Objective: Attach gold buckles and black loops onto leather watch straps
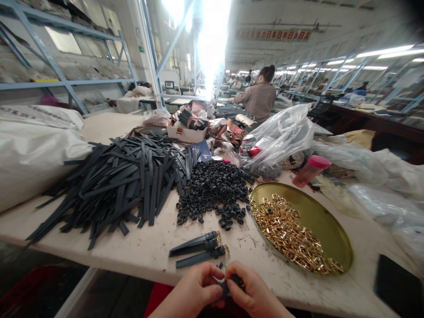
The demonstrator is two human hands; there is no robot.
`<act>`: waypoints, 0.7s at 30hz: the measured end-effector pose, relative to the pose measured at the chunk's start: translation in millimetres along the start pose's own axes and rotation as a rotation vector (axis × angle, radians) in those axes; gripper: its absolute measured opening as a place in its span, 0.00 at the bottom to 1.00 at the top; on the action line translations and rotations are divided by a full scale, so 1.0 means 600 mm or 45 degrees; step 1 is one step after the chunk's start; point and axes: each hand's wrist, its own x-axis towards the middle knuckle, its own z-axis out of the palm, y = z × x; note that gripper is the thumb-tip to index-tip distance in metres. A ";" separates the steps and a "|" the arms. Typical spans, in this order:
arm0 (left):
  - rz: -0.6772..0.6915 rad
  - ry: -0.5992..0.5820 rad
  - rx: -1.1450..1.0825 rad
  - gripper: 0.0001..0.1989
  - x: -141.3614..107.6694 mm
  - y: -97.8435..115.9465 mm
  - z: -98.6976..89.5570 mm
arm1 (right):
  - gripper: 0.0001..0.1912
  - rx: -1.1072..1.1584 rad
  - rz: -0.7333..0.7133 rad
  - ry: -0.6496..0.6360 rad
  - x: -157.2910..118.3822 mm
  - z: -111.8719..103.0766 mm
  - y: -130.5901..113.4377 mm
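Near the table's front edge my left hand [202,289] and my right hand [247,289] are close together, both closed on a small dark strap piece [225,291], mostly hidden by the fingers. Just beyond them lie black straps with gold buckles [202,256]. A big heap of flat black straps [132,176] spreads over the left side. Small black loops [212,190] are piled in the middle. To the right, gold buckles [291,234] fill part of a round gold tray [334,225].
A dark flat object [399,285] lies at the right edge. Behind are a pink-lidded jar [309,171], clear plastic bags [281,137] and an open box [187,134]. A white sack [36,154] stands at left. A person [260,99] is farther back.
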 end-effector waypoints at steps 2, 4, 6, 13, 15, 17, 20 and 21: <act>0.023 -0.024 0.025 0.14 -0.005 -0.002 -0.001 | 0.08 0.013 0.020 0.014 -0.002 0.004 0.001; 0.030 -0.048 0.040 0.15 -0.009 -0.003 -0.001 | 0.07 0.015 0.019 0.014 -0.004 0.008 0.002; 0.018 -0.057 0.032 0.15 -0.010 -0.006 0.000 | 0.05 -0.029 -0.005 -0.008 -0.005 0.009 0.001; 0.045 -0.006 0.005 0.16 -0.007 -0.001 -0.001 | 0.07 0.005 -0.022 0.061 -0.007 0.013 0.009; 0.038 0.026 0.141 0.16 -0.008 0.005 -0.007 | 0.09 0.035 -0.058 0.111 -0.004 0.022 0.020; 0.002 0.049 0.289 0.16 -0.006 0.011 -0.011 | 0.11 0.041 -0.108 0.117 0.001 0.031 0.031; 0.003 0.057 0.459 0.17 0.000 0.020 -0.013 | 0.13 0.059 -0.134 0.113 0.013 0.041 0.043; 0.020 0.056 0.515 0.18 0.003 0.024 -0.014 | 0.12 0.066 -0.140 0.107 0.017 0.043 0.045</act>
